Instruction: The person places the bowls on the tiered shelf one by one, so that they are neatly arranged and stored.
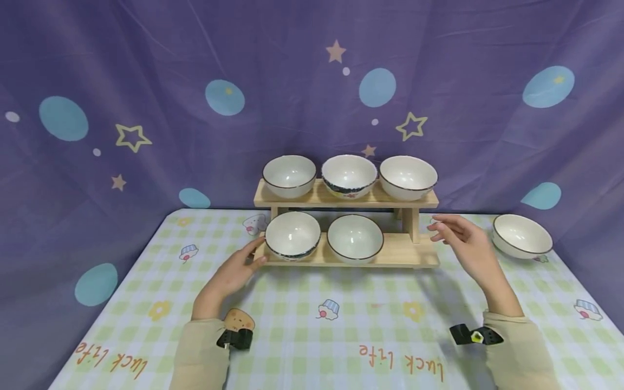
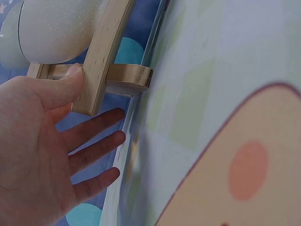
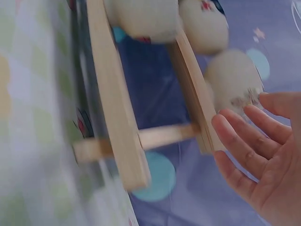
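A two-tier wooden stand [image 1: 400, 254] holds several white bowls in two rows. At the left end of its lower board is my left hand [image 1: 236, 271]. In the left wrist view the thumb [image 2: 73, 77] lies on that board [image 2: 96, 80] with the index finger behind it, pinching the end, while the other fingers stretch out. The dark-rimmed bowl [image 1: 292, 235] at lower left is nearest this hand; a greenish-white bowl [image 1: 355, 238] stands beside it. My right hand [image 1: 470, 249] is raised off the stand's right end, holding nothing, fingers slightly bent, between the stand and a separate bowl [image 1: 521, 236].
Three bowls stand on the upper board: a plain one [image 1: 290, 176], a flower-patterned one [image 1: 349, 176] and another dark-rimmed one [image 1: 408, 177]. A green checked cloth [image 1: 292, 336] covers the table. Behind hangs a purple curtain [image 1: 302, 108] with stars.
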Available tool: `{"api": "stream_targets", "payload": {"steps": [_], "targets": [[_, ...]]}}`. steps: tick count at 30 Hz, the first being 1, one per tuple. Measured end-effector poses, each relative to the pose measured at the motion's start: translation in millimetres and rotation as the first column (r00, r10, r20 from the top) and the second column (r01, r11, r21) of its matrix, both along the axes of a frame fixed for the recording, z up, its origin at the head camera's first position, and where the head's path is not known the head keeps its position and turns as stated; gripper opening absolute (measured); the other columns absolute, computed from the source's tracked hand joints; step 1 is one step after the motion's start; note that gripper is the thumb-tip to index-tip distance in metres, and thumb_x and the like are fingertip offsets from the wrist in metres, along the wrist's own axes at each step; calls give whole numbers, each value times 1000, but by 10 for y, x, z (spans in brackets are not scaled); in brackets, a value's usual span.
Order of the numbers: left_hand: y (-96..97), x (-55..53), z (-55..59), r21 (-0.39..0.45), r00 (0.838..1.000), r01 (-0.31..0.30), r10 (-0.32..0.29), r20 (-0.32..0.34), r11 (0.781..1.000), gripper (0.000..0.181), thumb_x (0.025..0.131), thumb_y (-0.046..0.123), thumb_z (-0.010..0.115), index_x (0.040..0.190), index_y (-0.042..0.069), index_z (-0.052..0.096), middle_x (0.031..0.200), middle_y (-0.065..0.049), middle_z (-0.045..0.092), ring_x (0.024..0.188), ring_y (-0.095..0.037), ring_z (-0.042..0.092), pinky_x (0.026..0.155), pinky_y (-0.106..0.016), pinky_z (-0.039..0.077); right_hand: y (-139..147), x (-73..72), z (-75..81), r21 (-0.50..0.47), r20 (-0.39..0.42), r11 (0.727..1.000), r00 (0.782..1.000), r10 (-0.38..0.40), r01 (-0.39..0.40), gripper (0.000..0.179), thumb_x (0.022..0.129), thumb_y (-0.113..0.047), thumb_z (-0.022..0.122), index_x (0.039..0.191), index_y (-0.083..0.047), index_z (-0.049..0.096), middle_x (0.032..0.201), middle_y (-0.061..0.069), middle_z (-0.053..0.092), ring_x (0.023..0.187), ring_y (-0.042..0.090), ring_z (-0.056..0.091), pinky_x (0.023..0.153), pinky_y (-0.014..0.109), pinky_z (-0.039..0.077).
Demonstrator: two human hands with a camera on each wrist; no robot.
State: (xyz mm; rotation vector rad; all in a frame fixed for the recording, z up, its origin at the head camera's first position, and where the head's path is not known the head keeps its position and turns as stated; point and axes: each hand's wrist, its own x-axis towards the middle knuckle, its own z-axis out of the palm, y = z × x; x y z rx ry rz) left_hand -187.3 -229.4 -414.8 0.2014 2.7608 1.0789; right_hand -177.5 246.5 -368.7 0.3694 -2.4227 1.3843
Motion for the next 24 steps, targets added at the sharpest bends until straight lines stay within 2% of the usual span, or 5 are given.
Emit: {"api": "stream_targets", "payload": {"steps": [7, 10, 16, 20, 24], "targets": [[-9, -9, -9, -1, 1000, -1, 1, -3, 1000, 65, 103, 44, 49, 158, 16, 28, 148, -24, 43, 132, -43, 43, 104, -69, 31, 321, 4, -14, -37, -9, 981, 981, -193, 192, 33, 102, -22, 59, 129, -5, 63, 95, -24, 68, 77, -2, 67, 71, 11, 49], [-8, -11, -13, 2, 1000, 1, -1, 2, 1000, 65, 103, 44, 49, 158, 17, 27, 149, -24, 43, 133, -43, 42, 104, -69, 31, 463, 30, -20, -90, 6, 970, 974, -228, 227, 30, 101, -21, 60, 129, -10, 64, 93, -24, 69, 76, -3, 67, 70, 10, 49], [-1, -7, -14, 4, 1000, -5, 5, 8, 1000, 65, 103, 44, 49, 158, 17, 27, 149, -24, 43, 133, -43, 42, 105, -69, 30, 718, 64, -51, -234, 44, 946, 974, -220, 224, 23, 100, -16, 61, 122, -17, 67, 91, -17, 72, 74, -1, 69, 67, 9, 50], [0, -5, -17, -4, 1000, -4, 4, 4, 1000, 65, 103, 43, 49, 158, 16, 28, 147, -24, 45, 132, -43, 43, 104, -68, 32, 841, 87, -73, -250, 66, 913, 947, -314, 321, 22, 99, -17, 63, 120, -17, 68, 88, -19, 72, 72, -2, 69, 66, 9, 50], [-1, -4, -6, -3, 1000, -1, 1, -1, 1000, 65, 103, 43, 49, 158, 16, 27, 146, -24, 45, 132, -43, 43, 104, -68, 32, 953, 113, -91, -314, 123, 850, 906, -405, 423, 24, 98, -17, 64, 121, -13, 68, 85, -19, 72, 69, -2, 68, 66, 9, 50]]}}
